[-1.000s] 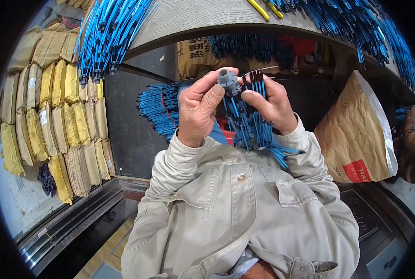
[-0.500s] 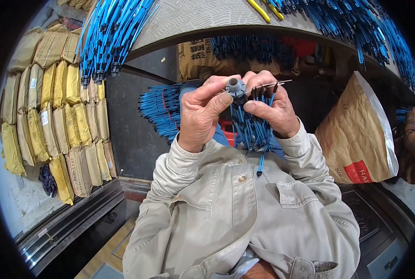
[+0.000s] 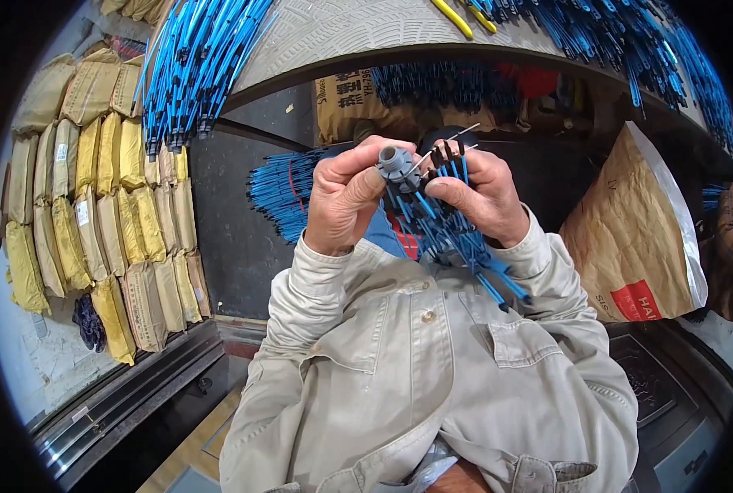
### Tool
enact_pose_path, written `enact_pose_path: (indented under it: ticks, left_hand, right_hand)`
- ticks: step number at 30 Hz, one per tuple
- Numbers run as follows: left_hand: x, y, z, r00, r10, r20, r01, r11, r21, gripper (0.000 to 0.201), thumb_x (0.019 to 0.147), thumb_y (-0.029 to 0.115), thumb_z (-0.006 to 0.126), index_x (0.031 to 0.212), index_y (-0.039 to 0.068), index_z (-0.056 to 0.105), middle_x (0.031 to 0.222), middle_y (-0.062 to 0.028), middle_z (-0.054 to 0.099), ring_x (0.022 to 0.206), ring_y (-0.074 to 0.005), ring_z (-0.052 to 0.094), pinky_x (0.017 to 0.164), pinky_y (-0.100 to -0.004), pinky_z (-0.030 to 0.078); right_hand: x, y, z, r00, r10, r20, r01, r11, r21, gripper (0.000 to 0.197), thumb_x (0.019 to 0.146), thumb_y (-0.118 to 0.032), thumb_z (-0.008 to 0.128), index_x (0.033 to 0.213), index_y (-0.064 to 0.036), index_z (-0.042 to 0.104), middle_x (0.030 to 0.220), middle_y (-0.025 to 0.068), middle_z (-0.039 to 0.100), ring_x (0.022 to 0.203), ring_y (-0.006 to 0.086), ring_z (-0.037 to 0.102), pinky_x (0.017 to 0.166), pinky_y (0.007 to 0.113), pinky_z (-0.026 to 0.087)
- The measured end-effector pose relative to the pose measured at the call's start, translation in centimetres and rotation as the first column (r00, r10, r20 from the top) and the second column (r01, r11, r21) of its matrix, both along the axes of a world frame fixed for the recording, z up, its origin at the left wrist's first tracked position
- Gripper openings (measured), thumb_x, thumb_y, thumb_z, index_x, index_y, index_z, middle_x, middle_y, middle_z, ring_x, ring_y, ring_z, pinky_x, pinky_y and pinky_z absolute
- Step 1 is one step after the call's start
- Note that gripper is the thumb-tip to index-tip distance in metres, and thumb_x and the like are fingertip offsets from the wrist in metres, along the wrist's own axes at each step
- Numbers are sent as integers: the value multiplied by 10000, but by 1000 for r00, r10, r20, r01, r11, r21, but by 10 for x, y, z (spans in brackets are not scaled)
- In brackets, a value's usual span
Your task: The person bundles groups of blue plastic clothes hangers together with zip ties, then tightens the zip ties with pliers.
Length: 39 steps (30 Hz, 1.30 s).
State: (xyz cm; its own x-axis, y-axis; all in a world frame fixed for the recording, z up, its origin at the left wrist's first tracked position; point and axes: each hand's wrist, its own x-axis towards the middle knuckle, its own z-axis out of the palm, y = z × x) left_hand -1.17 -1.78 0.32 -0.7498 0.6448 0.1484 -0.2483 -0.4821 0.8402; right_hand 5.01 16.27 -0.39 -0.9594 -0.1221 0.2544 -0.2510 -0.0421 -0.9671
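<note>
Where left hand [image 3: 338, 195] pinches — grey fitting [image 3: 397, 168].

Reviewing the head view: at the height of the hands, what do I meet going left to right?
Stacked paper packages → red-tied blue bundle → left hand → grey threaded fitting → right hand → large brown paper bag.

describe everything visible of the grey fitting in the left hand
The grey fitting, plastic by its look, is a short open tube above a wider notched collar. It faces mouth up, pinched by the left hand; a thin rod lies at its right, blue strips below, their contact unclear.
</note>
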Motion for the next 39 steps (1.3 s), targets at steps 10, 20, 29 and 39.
enact_pose_path:
  ticks: [10,20,29,39]
  left_hand:
    - [-12,-2,0,993,-94,-72,84,987,-134,422,743,327,709,955,-29,633,868,-67,591,767,-119,479,679,-223,380]
    - [-13,-6,-4,979,-196,-45,194,980,-48,388,771,238,695,1029,-41,615,917,-61,574,834,-133,528,781,-251,409]
    - [-10,-8,-4,981,-182,-68,177,981,-82,358,765,249,702,999,-13,635,854,-53,588,765,-119,538,687,-232,441]
    - [-13,-7,-4,951,-139,-277,105,985,-134,362,759,315,691,921,-7,664,845,-99,613,802,-188,549,726,-312,411]
  right_hand:
    - [-8,-15,-18,977,186,99,-115,864,-490,205,802,-201,665,862,-42,551,824,-24,508,746,53,439,662,204,356]
    - [-4,-11,-9,981,153,118,-107,938,-330,318,705,-251,729,821,-64,499,832,11,484,779,94,442,717,238,352]
    - [0,-23,-2,998,64,1,-59,928,-369,384,707,-329,731,842,-81,471,831,27,478,788,111,441,715,258,355]
    - [-1,-12,-8,947,292,135,-201,865,-459,282,747,-250,728,797,-50,536,845,-3,523,780,71,455,707,219,378]
